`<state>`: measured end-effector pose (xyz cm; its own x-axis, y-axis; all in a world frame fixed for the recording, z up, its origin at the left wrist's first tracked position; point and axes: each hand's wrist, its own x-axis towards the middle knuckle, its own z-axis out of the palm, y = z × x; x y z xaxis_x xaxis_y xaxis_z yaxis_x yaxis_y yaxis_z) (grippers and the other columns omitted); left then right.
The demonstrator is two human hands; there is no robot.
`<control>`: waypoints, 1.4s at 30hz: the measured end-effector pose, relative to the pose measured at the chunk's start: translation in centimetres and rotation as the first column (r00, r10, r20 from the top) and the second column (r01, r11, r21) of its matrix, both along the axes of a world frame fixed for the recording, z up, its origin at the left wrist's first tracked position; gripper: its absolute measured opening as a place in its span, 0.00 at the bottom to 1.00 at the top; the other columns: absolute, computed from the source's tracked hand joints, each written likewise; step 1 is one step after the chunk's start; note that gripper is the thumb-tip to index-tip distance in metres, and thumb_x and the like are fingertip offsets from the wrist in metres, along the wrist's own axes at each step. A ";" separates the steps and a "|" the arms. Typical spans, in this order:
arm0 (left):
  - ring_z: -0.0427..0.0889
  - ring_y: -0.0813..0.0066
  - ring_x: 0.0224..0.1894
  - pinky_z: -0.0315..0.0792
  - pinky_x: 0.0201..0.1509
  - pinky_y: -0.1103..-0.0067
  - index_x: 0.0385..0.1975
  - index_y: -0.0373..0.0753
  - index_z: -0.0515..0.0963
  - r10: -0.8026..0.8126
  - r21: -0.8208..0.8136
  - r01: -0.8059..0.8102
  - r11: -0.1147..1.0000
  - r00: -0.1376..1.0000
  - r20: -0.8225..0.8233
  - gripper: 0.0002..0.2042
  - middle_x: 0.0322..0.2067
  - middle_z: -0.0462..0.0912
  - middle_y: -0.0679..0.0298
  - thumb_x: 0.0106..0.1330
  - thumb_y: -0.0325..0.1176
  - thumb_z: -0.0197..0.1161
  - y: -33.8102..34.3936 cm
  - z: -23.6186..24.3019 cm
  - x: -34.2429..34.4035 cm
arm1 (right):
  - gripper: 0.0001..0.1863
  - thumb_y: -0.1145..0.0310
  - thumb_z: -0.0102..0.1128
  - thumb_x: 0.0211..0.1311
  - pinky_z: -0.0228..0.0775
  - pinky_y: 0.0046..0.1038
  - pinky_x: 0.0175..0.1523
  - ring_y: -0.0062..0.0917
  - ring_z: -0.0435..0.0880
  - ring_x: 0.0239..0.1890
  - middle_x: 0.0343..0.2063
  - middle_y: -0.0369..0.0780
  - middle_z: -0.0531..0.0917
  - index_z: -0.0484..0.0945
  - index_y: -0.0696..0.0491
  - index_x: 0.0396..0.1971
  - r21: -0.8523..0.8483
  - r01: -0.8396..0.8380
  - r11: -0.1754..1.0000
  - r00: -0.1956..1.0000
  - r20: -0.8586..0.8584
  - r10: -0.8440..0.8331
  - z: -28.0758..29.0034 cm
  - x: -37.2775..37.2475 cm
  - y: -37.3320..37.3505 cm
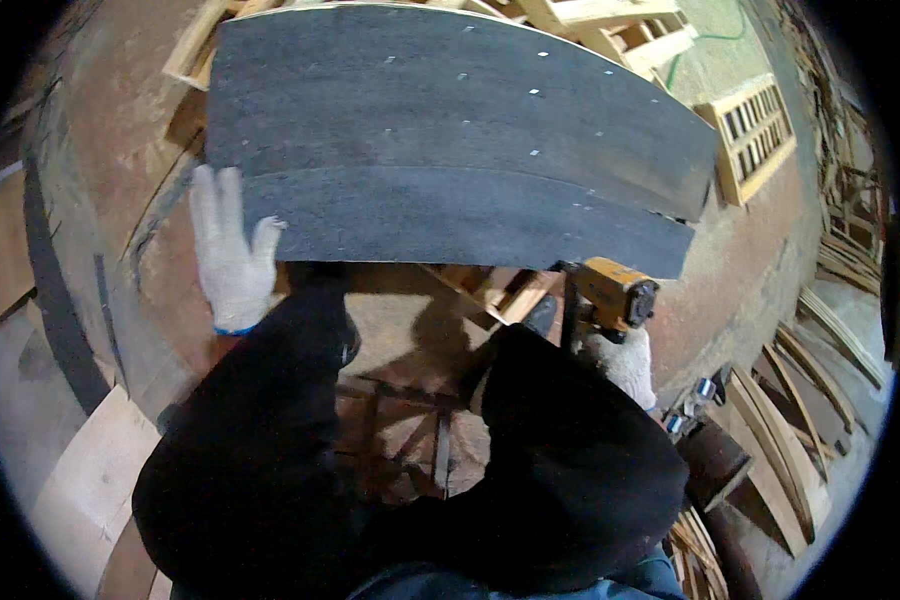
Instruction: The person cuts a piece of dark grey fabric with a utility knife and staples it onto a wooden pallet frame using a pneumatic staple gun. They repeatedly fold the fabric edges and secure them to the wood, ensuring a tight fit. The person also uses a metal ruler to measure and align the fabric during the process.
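Dark panel (450, 130) lies across wooden frames (610, 30), many staples already showing; near edge remains. Left hand (232, 255) rests flat, unclenched, at its corner; right hand (625, 365) grip clenched around yellow stapler (610, 292).

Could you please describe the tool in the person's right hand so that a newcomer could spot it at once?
Start at the big dark panel across the top. At its lower right corner, the gloved right hand grips a yellow-orange power tool. It is the only bright yellow thing there, unlike the pale wooden frames nearby.
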<state>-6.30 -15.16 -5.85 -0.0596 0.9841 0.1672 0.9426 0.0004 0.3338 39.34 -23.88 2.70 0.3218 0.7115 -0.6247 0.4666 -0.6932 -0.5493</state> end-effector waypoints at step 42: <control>0.81 0.72 0.54 0.69 0.63 0.76 0.59 0.30 0.79 0.498 -0.535 -0.045 0.844 0.438 0.749 0.25 0.53 0.84 0.62 0.68 0.42 0.69 1.4 1.0 -4.5 | 0.17 0.56 0.69 0.61 0.81 0.37 0.41 0.41 0.90 0.40 0.34 0.47 0.89 0.87 0.51 0.43 0.155 -0.474 0.867 0.878 0.150 0.454 -0.5 -4.6 2.9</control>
<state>-10.77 -13.76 -4.81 -0.2206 0.8342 -0.5055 0.1130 0.5366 0.8362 34.74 -21.03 2.23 -0.0174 0.8921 -0.4515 0.7714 -0.2754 -0.5738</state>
